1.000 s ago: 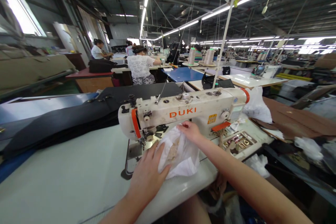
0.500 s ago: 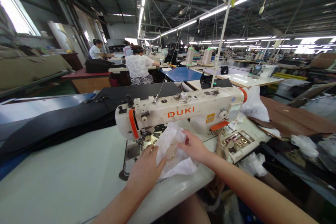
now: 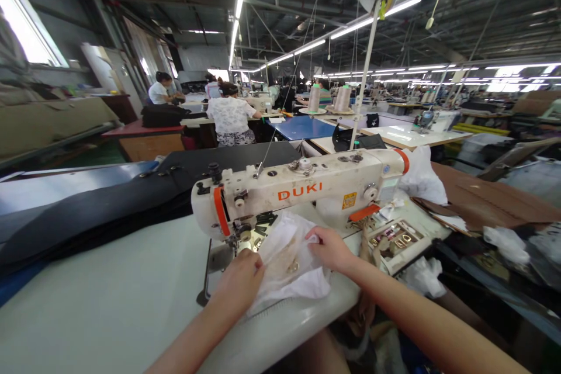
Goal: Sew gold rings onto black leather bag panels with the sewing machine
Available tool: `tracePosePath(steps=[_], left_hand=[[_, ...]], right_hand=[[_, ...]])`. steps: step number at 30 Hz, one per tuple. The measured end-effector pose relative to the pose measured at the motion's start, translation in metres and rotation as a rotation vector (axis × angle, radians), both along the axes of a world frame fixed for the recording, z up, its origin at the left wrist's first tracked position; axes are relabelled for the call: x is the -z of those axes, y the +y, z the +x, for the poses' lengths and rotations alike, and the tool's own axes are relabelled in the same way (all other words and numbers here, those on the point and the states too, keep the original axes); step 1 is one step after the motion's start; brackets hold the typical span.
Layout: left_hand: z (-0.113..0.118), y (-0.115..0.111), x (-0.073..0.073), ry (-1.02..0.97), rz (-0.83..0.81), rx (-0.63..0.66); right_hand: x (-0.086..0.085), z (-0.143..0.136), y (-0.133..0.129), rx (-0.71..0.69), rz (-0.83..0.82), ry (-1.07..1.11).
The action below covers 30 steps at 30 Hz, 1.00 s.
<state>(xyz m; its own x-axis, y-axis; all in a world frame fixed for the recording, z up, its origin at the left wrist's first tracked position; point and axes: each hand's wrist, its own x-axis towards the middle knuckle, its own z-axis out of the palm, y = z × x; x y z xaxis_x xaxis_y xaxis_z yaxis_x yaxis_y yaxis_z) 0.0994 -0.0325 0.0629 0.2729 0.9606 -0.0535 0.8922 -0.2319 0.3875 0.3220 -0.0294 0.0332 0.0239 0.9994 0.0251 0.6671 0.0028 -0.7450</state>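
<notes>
A thin white plastic bag [image 3: 280, 280] lies on the sewing table in front of the sewing machine [image 3: 307, 187]. Small gold-coloured pieces [image 3: 293, 266] show through it, too blurred to name. My left hand [image 3: 243, 274] grips the bag's left edge with curled fingers. On the other side, my right hand [image 3: 331, 248] pinches its upper right edge between thumb and fingers. Behind the bag, beneath the machine arm, are several small dark strips and brass-coloured parts [image 3: 258, 234].
A parts tray [image 3: 394, 241] with metal rings sits at the right of the table. Dark sheets [image 3: 109, 204] are piled at the left and brown material [image 3: 495, 193] lies at the right. A thread stand [image 3: 364, 82] rises behind the machine. Co-workers [image 3: 230, 114] sit further back.
My left fingers have curled in from a spread position onto the bag's edge. My right hand has shifted slightly, and the gold-coloured pieces have slid lower in the bag.
</notes>
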Motion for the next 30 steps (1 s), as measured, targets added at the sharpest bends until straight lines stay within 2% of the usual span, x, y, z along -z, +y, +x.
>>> tracePosePath(steps=[5, 10, 20, 30], left_hand=[[-0.010, 0.001, 0.001, -0.165, -0.045, -0.172], [-0.014, -0.002, 0.006, -0.324, -0.063, -0.266], [-0.016, -0.007, 0.021, -0.566, -0.129, -0.314], [-0.013, -0.012, 0.024, -0.696, -0.210, -0.343]], right_hand=[[-0.009, 0.000, 0.000, -0.004, 0.030, 0.067], [-0.017, -0.001, 0.004, 0.013, 0.080, 0.109], [-0.043, -0.012, 0.011, 0.063, 0.129, 0.127], [-0.055, -0.019, 0.010, 0.058, 0.268, 0.077]])
